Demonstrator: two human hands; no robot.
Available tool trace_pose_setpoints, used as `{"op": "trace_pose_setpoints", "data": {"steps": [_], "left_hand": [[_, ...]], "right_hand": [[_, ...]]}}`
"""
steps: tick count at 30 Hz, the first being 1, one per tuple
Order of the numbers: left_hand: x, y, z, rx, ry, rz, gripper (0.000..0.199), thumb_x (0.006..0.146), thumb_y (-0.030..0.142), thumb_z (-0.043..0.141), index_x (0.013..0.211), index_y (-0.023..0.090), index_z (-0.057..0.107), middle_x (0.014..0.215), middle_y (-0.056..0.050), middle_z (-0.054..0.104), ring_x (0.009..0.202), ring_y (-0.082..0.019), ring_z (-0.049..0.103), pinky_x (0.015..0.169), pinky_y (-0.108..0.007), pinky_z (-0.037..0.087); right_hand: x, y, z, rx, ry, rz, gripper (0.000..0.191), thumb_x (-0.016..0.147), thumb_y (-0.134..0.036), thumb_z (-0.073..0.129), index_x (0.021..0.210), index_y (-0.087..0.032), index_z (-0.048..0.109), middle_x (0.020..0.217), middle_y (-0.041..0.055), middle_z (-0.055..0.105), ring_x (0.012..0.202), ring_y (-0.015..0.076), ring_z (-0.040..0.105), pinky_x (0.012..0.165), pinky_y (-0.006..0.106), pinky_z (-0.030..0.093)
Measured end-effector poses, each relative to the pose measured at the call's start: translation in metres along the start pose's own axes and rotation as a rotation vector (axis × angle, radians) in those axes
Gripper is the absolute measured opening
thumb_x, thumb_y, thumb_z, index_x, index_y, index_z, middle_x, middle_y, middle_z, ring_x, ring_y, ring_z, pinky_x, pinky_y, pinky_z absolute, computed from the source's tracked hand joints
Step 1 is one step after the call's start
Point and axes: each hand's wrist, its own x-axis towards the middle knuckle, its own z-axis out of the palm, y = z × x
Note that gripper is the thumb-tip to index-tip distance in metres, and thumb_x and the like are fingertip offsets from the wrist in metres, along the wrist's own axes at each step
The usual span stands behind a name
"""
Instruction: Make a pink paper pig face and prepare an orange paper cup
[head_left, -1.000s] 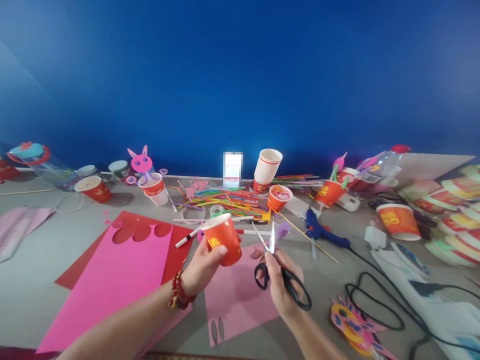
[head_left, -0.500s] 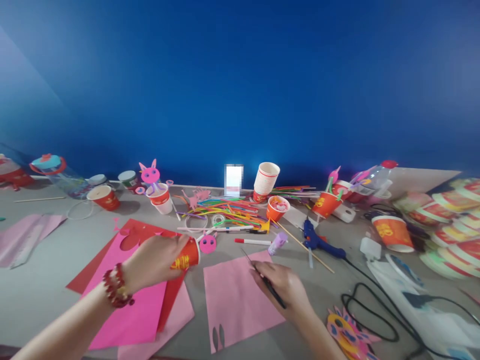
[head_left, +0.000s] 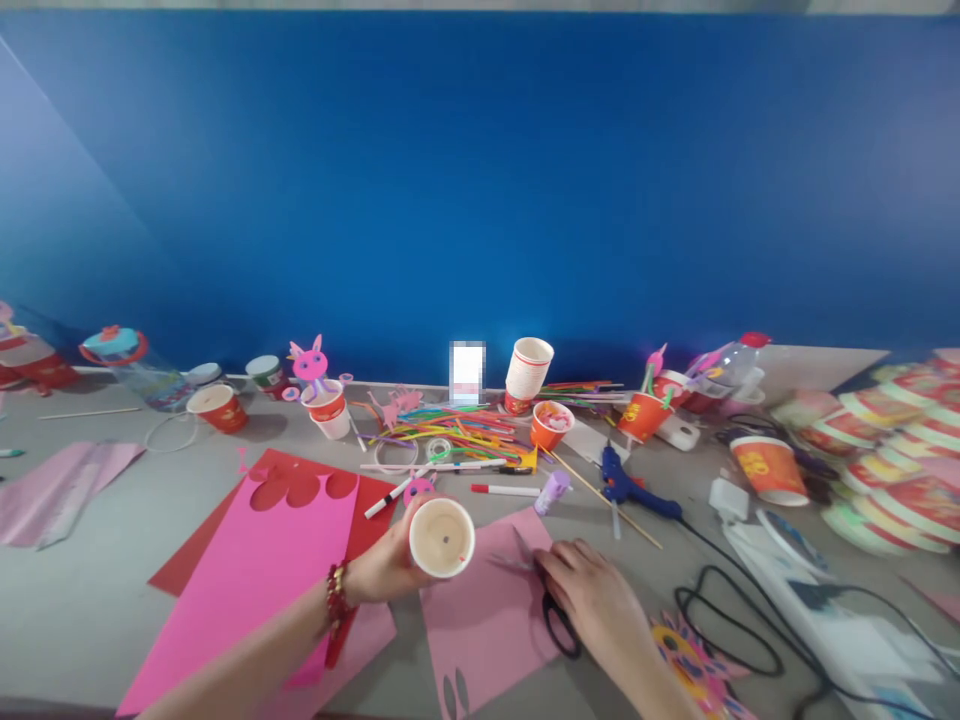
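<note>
My left hand point(head_left: 386, 562) is closed around a paper cup point(head_left: 442, 538), whose open mouth is tipped toward me. A small dark spot and a red speck show inside it. Under and beside the cup lies a light pink sheet point(head_left: 480, 640) with two slits near its front corner. On that sheet, my right hand point(head_left: 592, 595) has its fingers curled at the pivot of black-handled scissors point(head_left: 559, 625), whose blades are spread. Partly hidden behind the cup is a pink paper animal face point(head_left: 418, 487). Left of it is a black-and-white marker point(head_left: 388, 497).
Bright pink card point(head_left: 262, 570) with round cutouts lies over red card on the left. Colourful pipe cleaners point(head_left: 457, 435), a stack of cups point(head_left: 527, 370) and a glue stick point(head_left: 553, 493) sit behind. A blue glue gun point(head_left: 637, 490) trails its cord at right.
My left hand has moved right, over the pink sheet, and turned the cup so its mouth faces me. The scissors' blades have spread and my right hand is lower. The view has tilted down.
</note>
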Motion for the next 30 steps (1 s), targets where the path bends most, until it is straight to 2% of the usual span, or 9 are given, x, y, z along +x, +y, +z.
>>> {"op": "trace_pose_setpoints", "data": {"steps": [4, 7, 10, 17, 24, 30], "left_hand": [[0.009, -0.015, 0.008, 0.064, 0.057, -0.092, 0.057, 0.071, 0.03, 0.077, 0.122, 0.018, 0.056, 0.121, -0.014, 0.062, 0.113, -0.03, 0.058, 0.103, -0.042, 0.043], [0.011, -0.022, 0.013, 0.146, 0.115, -0.148, 0.066, 0.066, 0.03, 0.079, 0.125, 0.018, 0.053, 0.121, -0.014, 0.063, 0.114, -0.032, 0.058, 0.101, -0.044, 0.043], [0.009, -0.024, 0.016, 0.185, 0.165, -0.187, 0.073, 0.064, 0.031, 0.08, 0.128, 0.02, 0.048, 0.117, -0.012, 0.066, 0.11, -0.033, 0.061, 0.096, -0.043, 0.046], [0.011, -0.025, 0.022, 0.164, 0.228, -0.185, 0.076, 0.063, 0.033, 0.08, 0.13, 0.022, 0.046, 0.105, -0.01, 0.071, 0.101, -0.034, 0.065, 0.088, -0.042, 0.05], [0.014, -0.028, 0.024, 0.199, 0.258, -0.165, 0.08, 0.063, 0.032, 0.08, 0.133, 0.02, 0.044, 0.114, -0.013, 0.068, 0.106, -0.034, 0.064, 0.092, -0.044, 0.049], [0.015, -0.027, 0.024, 0.214, 0.254, -0.174, 0.081, 0.062, 0.03, 0.08, 0.134, 0.02, 0.046, 0.116, -0.014, 0.067, 0.11, -0.035, 0.062, 0.095, -0.045, 0.048]], "right_hand": [[-0.006, -0.003, 0.0, 0.024, 0.063, 0.001, 0.035, 0.08, -0.004, 0.05, 0.106, -0.022, 0.065, 0.098, 0.0064, 0.069, 0.086, 0.024, 0.063, 0.075, 0.036, 0.05], [-0.01, -0.01, -0.002, 0.075, 0.126, -0.002, 0.04, 0.081, -0.006, 0.046, 0.114, -0.022, 0.063, 0.11, 0.0083, 0.067, 0.095, 0.0245, 0.063, 0.08, 0.037, 0.051], [-0.014, -0.016, 0.003, 0.133, 0.13, -0.015, 0.037, 0.084, -0.013, 0.048, 0.116, -0.024, 0.062, 0.117, 0.0081, 0.066, 0.104, 0.0244, 0.062, 0.085, 0.036, 0.052], [-0.012, -0.015, 0.026, 0.117, 0.247, 0.002, 0.036, 0.081, -0.011, 0.047, 0.11, -0.023, 0.065, 0.112, 0.0074, 0.069, 0.096, 0.0242, 0.065, 0.081, 0.037, 0.052], [-0.012, -0.02, 0.029, 0.104, 0.265, 0.067, 0.032, 0.083, -0.012, 0.047, 0.108, -0.024, 0.064, 0.11, 0.0062, 0.069, 0.092, 0.0241, 0.065, 0.078, 0.036, 0.049], [-0.018, -0.017, 0.041, 0.118, 0.317, 0.079, 0.033, 0.085, -0.015, 0.05, 0.114, -0.024, 0.062, 0.113, 0.0066, 0.068, 0.098, 0.0251, 0.064, 0.084, 0.039, 0.049]]}}
